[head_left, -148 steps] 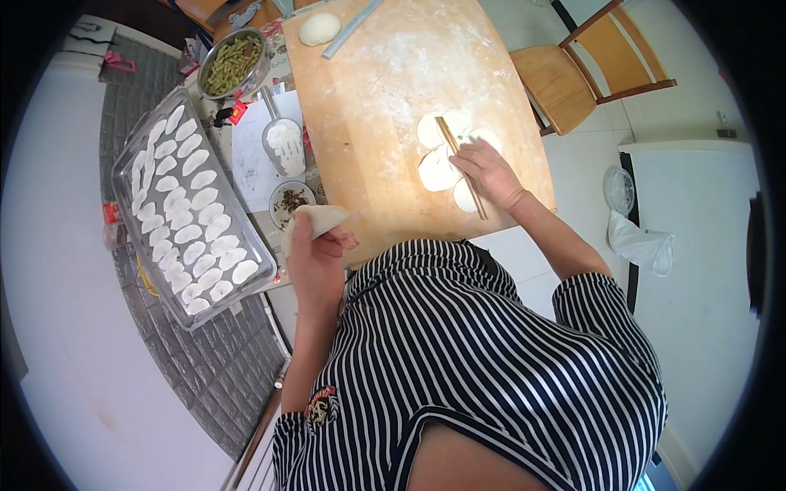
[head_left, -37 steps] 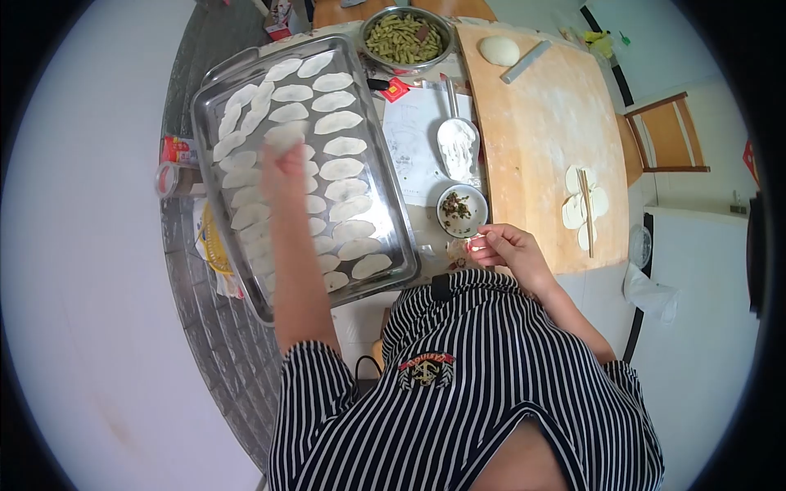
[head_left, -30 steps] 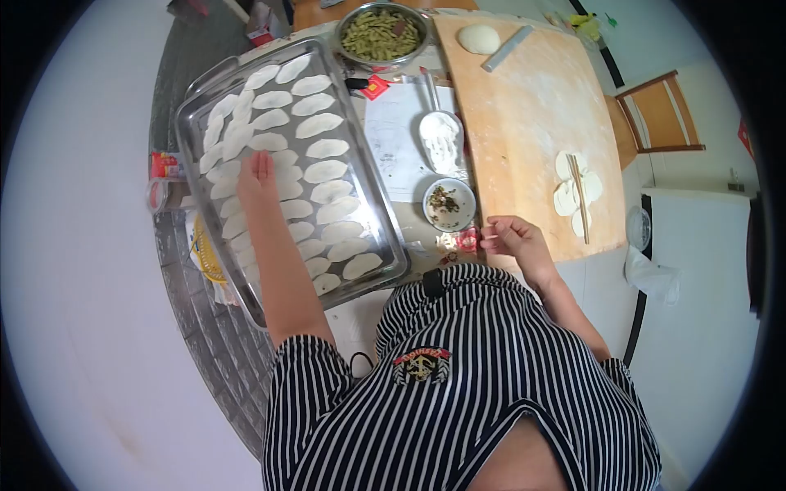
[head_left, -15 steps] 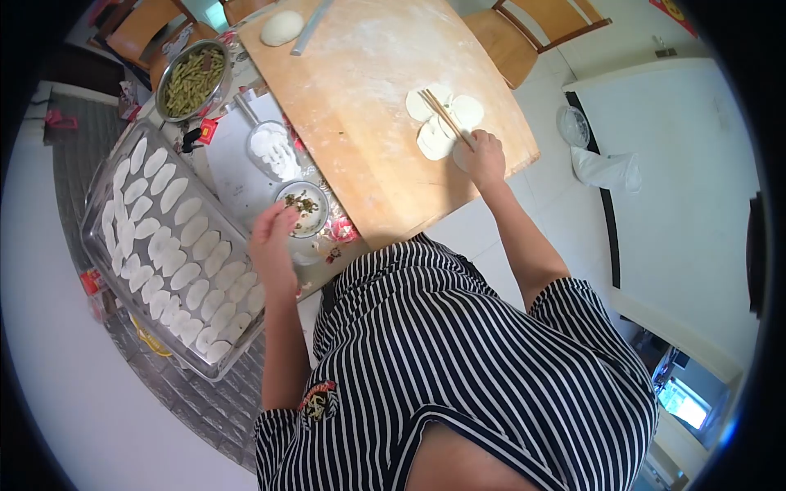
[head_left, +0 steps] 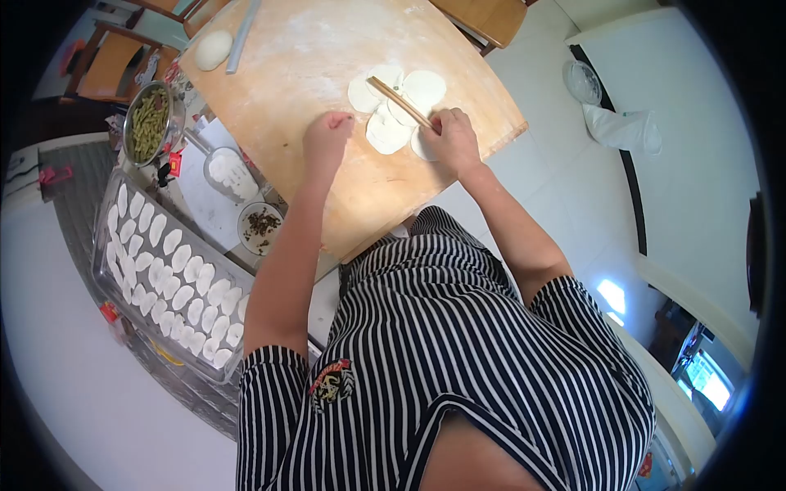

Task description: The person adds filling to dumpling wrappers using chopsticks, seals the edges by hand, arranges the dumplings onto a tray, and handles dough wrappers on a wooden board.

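My right hand (head_left: 452,143) is closed on a pair of wooden chopsticks (head_left: 397,100), which lie slanted over several round dough wrappers (head_left: 390,131) on the floured wooden board (head_left: 360,192). One wrapper is partly covered by that hand. A small dark-green bit shows near the upper wrappers. To the left of the wrappers is my left hand (head_left: 329,135), its fingers curled together above the board. Whatever it may hold is hidden. Beyond my left forearm stands a small bowl (head_left: 260,227) with dark chopped bits in it.
A metal tray (head_left: 102,254) with rows of pale dumplings stands at left. Near it are a scoop of white flour (head_left: 232,173) and a basin of green pieces (head_left: 147,124). A dough ball (head_left: 213,51) and a long grey bar (head_left: 243,37) lie on the board's far left.
My left hand has moved from beside the small bowl over to the board, left of the wrappers. My right hand still holds the chopsticks. The whole view has shifted.
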